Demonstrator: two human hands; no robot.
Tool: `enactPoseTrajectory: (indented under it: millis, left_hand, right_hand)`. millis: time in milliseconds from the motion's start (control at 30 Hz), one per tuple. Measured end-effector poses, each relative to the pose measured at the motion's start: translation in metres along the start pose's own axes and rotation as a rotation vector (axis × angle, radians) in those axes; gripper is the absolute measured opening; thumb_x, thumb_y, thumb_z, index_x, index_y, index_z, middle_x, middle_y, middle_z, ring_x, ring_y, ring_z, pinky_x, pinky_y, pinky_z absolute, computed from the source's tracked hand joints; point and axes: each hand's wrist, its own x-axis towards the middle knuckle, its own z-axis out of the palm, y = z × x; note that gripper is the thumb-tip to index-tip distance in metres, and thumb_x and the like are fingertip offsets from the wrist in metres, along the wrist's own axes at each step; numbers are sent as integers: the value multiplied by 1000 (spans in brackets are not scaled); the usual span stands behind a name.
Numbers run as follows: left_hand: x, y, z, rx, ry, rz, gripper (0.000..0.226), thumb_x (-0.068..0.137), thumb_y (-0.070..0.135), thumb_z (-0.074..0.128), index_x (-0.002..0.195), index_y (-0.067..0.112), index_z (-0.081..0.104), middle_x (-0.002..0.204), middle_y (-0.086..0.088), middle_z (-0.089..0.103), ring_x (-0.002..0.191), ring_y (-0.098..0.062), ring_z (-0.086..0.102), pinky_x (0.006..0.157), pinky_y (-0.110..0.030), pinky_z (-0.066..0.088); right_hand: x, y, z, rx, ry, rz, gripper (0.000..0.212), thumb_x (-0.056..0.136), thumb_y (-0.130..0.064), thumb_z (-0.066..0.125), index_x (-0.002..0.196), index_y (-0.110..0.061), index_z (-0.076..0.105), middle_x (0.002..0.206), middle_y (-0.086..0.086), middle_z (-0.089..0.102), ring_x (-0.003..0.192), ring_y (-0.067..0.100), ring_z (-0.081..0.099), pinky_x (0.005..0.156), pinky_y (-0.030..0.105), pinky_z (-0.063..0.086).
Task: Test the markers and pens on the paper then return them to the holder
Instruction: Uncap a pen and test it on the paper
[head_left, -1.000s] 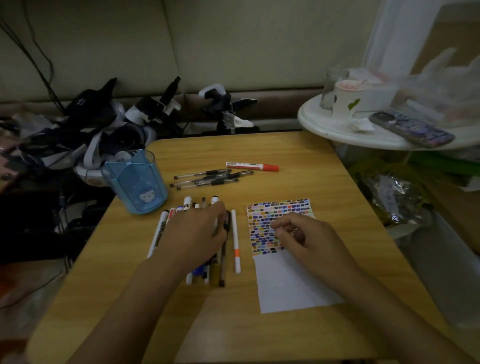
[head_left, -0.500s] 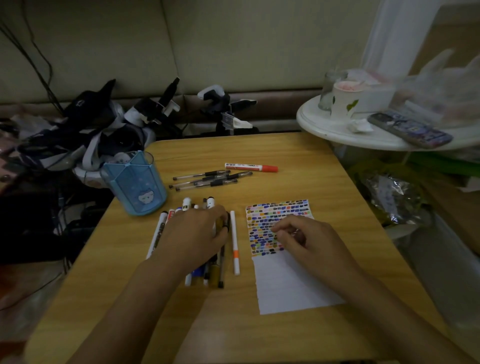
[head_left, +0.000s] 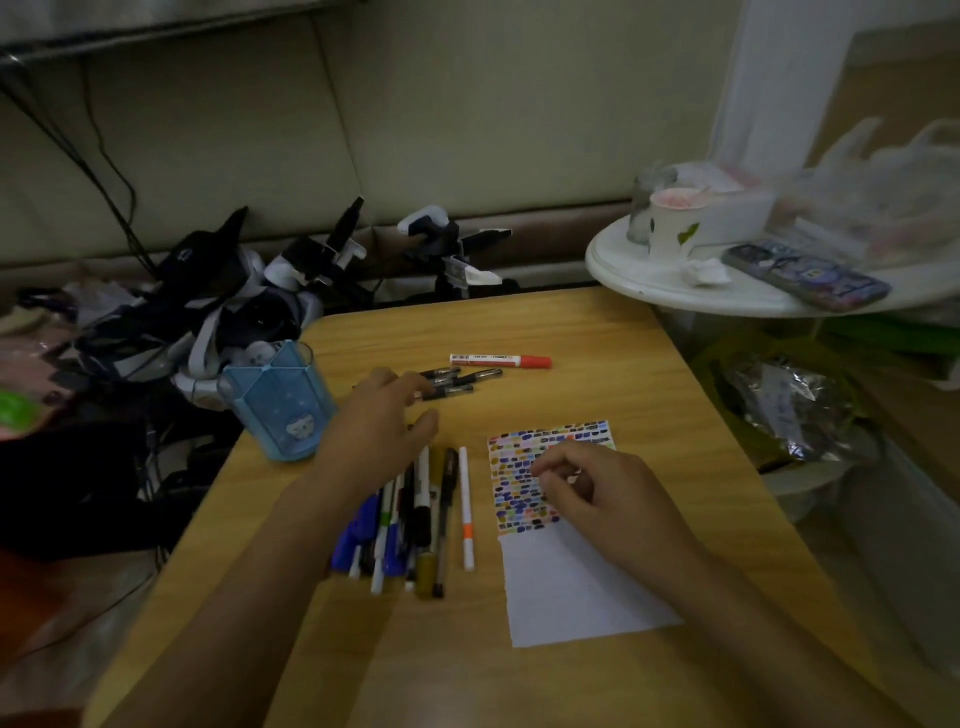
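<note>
The left hand (head_left: 379, 431) reaches with loose, empty fingers toward the far black pens (head_left: 457, 382), likely choosing one, while the right hand (head_left: 597, 499) rests half-curled on the paper (head_left: 571, 587), steadying it right of the marker pile (head_left: 410, 525) and blue holder (head_left: 278, 402).

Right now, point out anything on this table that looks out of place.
Nothing is spilled or damaged. The blue pen holder stands upright but empty, while the pens lie loose: a bundle under the left hand and black pens beside a red-capped marker.
</note>
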Motion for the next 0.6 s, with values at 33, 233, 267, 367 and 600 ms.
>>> enactPoseTrajectory:
  millis: [33,233,267,367,600]
  left_hand:
    - [10,2,0,42,-24,18,29,94,34,60,123,27,59,110,3,51,96,-13,51,79,-32,48]
    - [65,15,10,364,-201,65,26,96,32,56,121,25,58,106,-1,54,91,-16,52,71,-28,44]
    - [69,15,13,418,-245,69,24,96,31,54,120,24,58,105,-1,53,90,-16,52,70,-28,44]
    - [75,14,21,527,-331,84,18,97,27,54,114,23,58,103,-2,53,89,-17,53,73,-29,48]
    - [83,13,29,584,-347,91,17,95,22,57,112,24,55,104,-2,56,90,-18,55,78,-32,52]
  right_hand:
    - [-1,0,0,-7,-4,-4,13,96,-23,62,102,-32,70,81,-18,66,69,1,66,59,12,45]
    - [-5,-1,-3,-8,-20,-8,14,96,-26,61,104,-33,70,83,-19,66,74,-1,65,61,12,45]
    - [-5,0,-5,-8,-17,-6,14,97,-26,61,104,-34,70,83,-19,67,74,-1,66,61,13,47]
    - [-6,1,-9,-9,-5,0,14,97,-27,60,104,-34,70,84,-18,68,75,-1,66,64,20,52]
    - [-6,2,-15,-15,3,-9,15,97,-28,60,105,-33,71,85,-20,67,78,-2,65,65,18,52]
